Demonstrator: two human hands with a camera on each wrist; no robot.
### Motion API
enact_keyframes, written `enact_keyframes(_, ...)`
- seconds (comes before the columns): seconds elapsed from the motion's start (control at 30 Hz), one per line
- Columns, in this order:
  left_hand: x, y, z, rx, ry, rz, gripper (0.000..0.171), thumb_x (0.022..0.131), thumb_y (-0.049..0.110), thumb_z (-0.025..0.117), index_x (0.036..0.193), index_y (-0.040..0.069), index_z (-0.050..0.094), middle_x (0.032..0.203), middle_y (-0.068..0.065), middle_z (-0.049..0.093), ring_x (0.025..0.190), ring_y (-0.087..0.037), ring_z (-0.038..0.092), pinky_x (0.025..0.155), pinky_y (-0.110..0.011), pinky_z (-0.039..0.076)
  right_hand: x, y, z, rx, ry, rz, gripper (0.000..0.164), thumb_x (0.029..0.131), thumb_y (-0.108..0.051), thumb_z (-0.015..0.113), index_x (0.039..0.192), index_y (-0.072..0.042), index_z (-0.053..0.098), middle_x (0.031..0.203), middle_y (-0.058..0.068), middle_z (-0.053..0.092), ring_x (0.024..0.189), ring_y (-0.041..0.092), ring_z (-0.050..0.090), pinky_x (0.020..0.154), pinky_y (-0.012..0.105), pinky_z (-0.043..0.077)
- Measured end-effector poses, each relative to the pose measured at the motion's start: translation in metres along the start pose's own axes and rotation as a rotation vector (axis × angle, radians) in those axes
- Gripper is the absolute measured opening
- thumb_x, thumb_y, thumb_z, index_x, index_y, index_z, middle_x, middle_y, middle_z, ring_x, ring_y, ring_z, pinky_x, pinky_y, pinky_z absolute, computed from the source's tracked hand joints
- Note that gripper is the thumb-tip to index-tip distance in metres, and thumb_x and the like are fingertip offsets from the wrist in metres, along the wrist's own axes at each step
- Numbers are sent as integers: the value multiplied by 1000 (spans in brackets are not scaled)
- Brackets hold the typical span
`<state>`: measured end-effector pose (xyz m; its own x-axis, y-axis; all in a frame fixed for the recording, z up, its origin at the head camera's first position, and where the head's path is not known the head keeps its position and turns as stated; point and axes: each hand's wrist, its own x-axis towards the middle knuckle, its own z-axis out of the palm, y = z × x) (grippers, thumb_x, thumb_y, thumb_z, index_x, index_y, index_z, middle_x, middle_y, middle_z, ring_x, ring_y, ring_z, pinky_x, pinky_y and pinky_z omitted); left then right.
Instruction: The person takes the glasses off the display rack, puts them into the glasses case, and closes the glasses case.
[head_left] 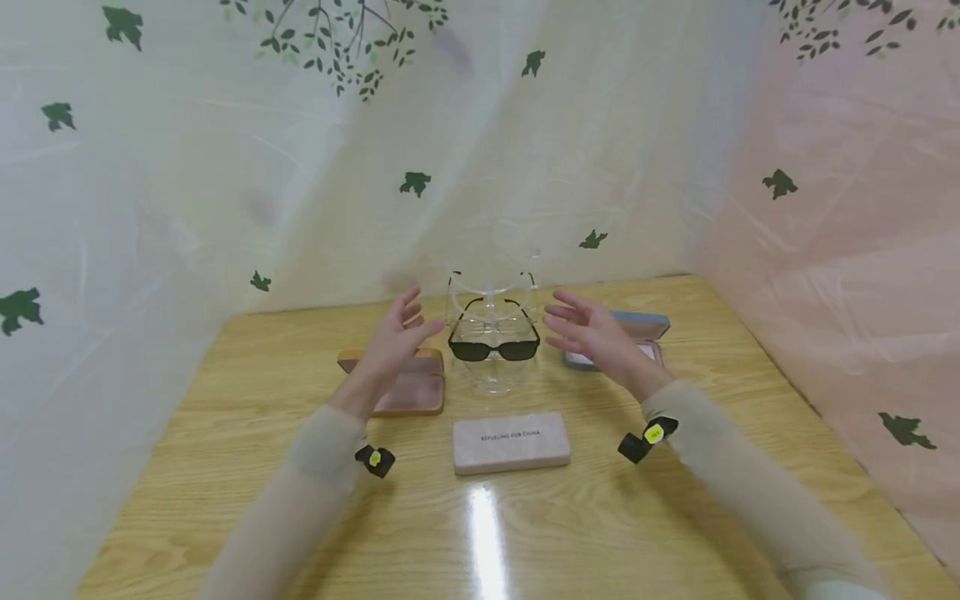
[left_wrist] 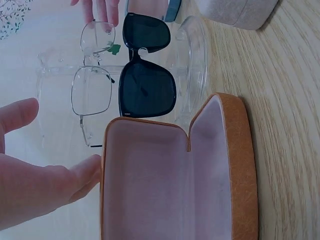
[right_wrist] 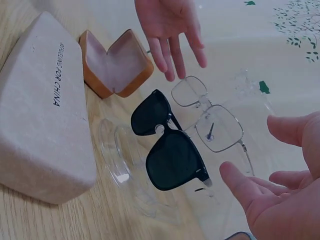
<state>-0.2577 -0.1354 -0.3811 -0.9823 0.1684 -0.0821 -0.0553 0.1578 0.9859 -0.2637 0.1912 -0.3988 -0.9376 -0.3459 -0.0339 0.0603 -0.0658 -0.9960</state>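
Observation:
On a clear display stand hang black sunglasses, with thin metal-framed glasses on the stand behind them. My left hand is held out to the left of the stand, fingers apart and holding nothing. To the right of the stand, my right hand reaches out with spread, bare fingers. Neither hand touches the glasses. Below my left hand lies an orange glasses case, open, with a pale pink lining. Partly hidden by my right hand is an open blue glasses case.
A closed pale glasses case with printed lettering lies in front of the stand. The wooden table meets a pale curtain with leaf prints at the back and sides. Both wrists wear small black cameras.

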Motion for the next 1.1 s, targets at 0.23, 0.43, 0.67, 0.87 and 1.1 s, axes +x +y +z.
enact_keyframes(0.23,8,-1,2,-70,-36,-58,81,97,25,70,162,19,21,165,-17,21,146,-34,32,119,-51,28,2,2,4,99,-17,26,77,103,-9,60,162,-2,11,161,28,24,147,40,28,102,46,50)
enact_keyframes(0.43,11,0,4,-157,-57,-66,73,98,21,70,158,17,29,162,-20,25,142,-33,39,116,-46,36,5,2,6,126,-21,43,74,104,-9,57,162,-3,11,157,30,31,145,39,33,96,41,55)
enact_keyframes(0.67,16,0,9,-254,-86,-72,68,100,11,66,157,12,29,160,-24,25,139,-35,44,110,-39,44,5,2,4,136,-30,60,75,105,-12,56,162,-2,7,159,27,31,146,37,34,98,41,53)
enact_keyframes(0.87,15,0,11,-305,-118,-66,69,101,6,62,159,8,23,155,-25,30,140,-38,43,111,-39,43,4,0,5,146,-25,68,73,106,-12,55,162,-2,9,158,27,32,145,37,35,97,40,54)
enact_keyframes(1.1,12,-6,7,-288,-129,-74,68,102,7,60,159,7,22,152,-27,37,141,-39,41,114,-41,40,7,8,14,133,4,36,69,105,-11,58,160,-1,18,155,30,36,142,43,37,94,41,56)
